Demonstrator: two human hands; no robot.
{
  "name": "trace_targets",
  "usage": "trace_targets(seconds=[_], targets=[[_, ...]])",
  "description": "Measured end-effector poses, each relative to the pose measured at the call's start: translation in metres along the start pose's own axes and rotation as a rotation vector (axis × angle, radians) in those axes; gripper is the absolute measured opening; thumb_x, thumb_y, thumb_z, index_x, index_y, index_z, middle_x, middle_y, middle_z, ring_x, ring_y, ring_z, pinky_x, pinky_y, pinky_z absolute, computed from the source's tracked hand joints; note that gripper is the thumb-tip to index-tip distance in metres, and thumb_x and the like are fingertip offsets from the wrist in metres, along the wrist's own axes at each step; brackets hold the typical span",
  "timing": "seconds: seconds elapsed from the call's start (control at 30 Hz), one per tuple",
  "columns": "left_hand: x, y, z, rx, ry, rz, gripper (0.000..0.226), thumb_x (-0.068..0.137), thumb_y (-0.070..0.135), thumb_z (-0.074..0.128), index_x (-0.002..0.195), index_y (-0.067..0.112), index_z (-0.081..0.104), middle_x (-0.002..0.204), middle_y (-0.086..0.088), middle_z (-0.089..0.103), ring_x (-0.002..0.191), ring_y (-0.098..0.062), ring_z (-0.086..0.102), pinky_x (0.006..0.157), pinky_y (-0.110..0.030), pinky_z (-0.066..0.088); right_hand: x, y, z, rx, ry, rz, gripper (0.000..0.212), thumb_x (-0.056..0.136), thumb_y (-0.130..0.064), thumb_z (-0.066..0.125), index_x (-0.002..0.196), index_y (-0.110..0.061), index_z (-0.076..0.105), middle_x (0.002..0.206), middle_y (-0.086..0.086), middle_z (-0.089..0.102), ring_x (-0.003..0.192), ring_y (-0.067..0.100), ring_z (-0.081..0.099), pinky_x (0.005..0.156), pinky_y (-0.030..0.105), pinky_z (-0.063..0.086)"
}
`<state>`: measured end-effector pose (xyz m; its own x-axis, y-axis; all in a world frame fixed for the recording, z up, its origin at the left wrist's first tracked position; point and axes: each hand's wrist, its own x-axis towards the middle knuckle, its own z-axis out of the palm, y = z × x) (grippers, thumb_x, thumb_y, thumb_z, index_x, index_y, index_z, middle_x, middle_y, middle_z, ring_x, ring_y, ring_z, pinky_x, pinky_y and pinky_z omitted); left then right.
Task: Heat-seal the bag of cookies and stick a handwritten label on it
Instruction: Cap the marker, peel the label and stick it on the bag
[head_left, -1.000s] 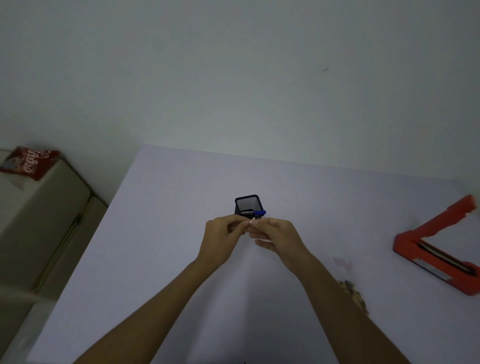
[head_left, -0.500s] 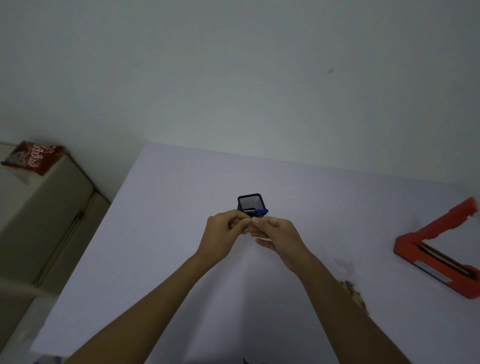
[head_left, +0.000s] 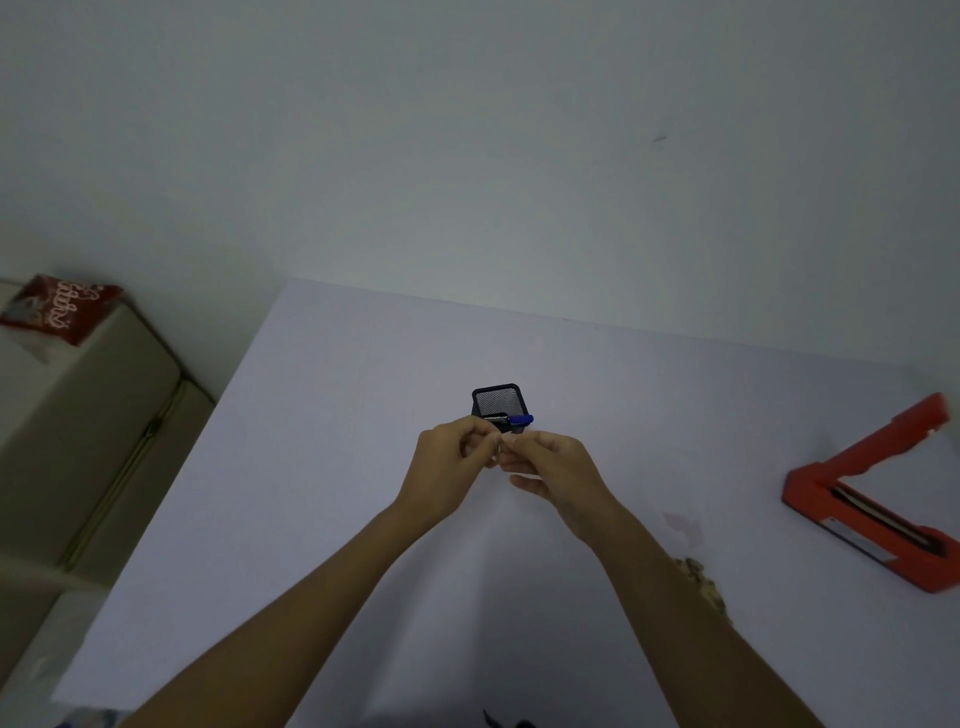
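2 bare forearms enter from the 6 o'clock edge, with no sleeves, watch or rings showing. The left hand (head_left: 451, 457) sits toward 9 o'clock of the right hand (head_left: 551, 466). Nails look short and unpainted, though blur hides fine detail.

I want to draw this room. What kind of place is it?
Probably a plain home or small workroom set up for packing snacks. A white table stands against a bare wall, with a red heat sealer, a mesh pen cup, and a red snack bag on a side cabinet.
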<state>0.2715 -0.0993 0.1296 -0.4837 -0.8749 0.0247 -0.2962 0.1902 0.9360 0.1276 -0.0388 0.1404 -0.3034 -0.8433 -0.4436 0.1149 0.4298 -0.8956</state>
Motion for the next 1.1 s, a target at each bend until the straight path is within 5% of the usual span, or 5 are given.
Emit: trace_targets(seconds=[0.6,0.83,1.1], targets=[[0.0001,-0.0003,-0.0007,-0.068,-0.013,-0.029,0.013,0.092,0.021,0.06,0.096,0.014,0.071,0.079,0.003,0.072,0.068,-0.007,0.068,0.068,-0.017,0.056,-0.0011,-0.0031,0.0032,0.025,-0.048,0.005,0.027,0.093,-0.029,0.061,0.094,-0.003,0.071,0.086,0.013,0.071,0.085,0.022,0.069,0.076,0.03,0.056],[0.0044,-0.0015,-0.007,-0.204,-0.101,-0.182,0.022,0.093,0.028,0.06,0.101,0.013,0.074,0.089,-0.003,0.075,0.078,-0.017,0.071,0.079,-0.033,0.059,-0.0038,-0.0043,-0.0022,-0.03,-0.104,-0.034,0.023,0.094,-0.028,0.059,0.097,-0.008,0.071,0.084,0.005,0.071,0.086,0.018,0.07,0.075,0.027,0.055],[0.0032,-0.0012,-0.0089,-0.201,-0.13,-0.179,0.022,0.09,0.028,0.064,0.104,0.015,0.074,0.091,-0.003,0.075,0.08,-0.016,0.071,0.079,-0.029,0.059,-0.0042,-0.0049,-0.0023,-0.055,-0.102,-0.031,0.019,0.096,-0.023,0.057,0.095,-0.011,0.071,0.083,0.004,0.072,0.083,0.016,0.071,0.072,0.026,0.055]])
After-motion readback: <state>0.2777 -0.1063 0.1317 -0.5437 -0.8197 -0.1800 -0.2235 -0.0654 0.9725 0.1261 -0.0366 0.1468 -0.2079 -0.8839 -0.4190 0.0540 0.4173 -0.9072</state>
